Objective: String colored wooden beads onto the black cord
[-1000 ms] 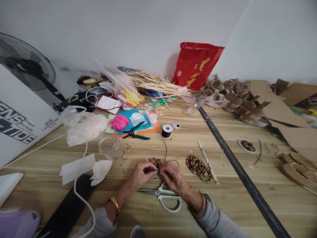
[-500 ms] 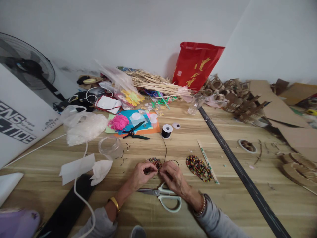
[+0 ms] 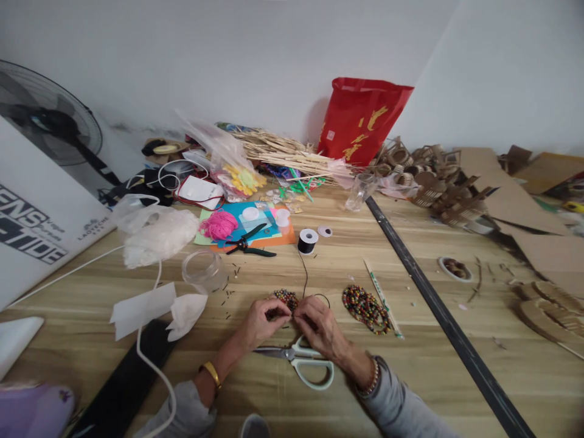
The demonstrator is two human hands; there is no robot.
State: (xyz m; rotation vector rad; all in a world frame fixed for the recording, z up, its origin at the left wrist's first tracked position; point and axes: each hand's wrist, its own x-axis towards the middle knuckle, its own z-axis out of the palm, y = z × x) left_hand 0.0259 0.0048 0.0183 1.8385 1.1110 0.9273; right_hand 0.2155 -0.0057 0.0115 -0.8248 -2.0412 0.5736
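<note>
My left hand (image 3: pixel 261 322) and my right hand (image 3: pixel 319 325) rest close together on the wooden table (image 3: pixel 410 365), fingers pinched. Between them lies a small cluster of coloured beads (image 3: pixel 286 298) on a thin black cord (image 3: pixel 305 274). The cord runs up to a black spool (image 3: pixel 308 241). What exactly each fingertip pinches is too small to see; it looks like the cord or beads. White-handled scissors (image 3: pixel 301 359) lie just under my right wrist. A coil of strung coloured beads (image 3: pixel 365 307) sits to the right of my right hand.
Black pliers (image 3: pixel 250 244), pink yarn (image 3: pixel 218 225) and coloured paper lie behind the spool. A clear jar (image 3: pixel 203 271), tissue (image 3: pixel 185 313), a red bag (image 3: pixel 360 118), wooden sticks, cardboard pieces (image 3: pixel 524 201), a black rail (image 3: pixel 438 310), a fan (image 3: pixel 50 118) and a white cable (image 3: pixel 152 365) surround the area.
</note>
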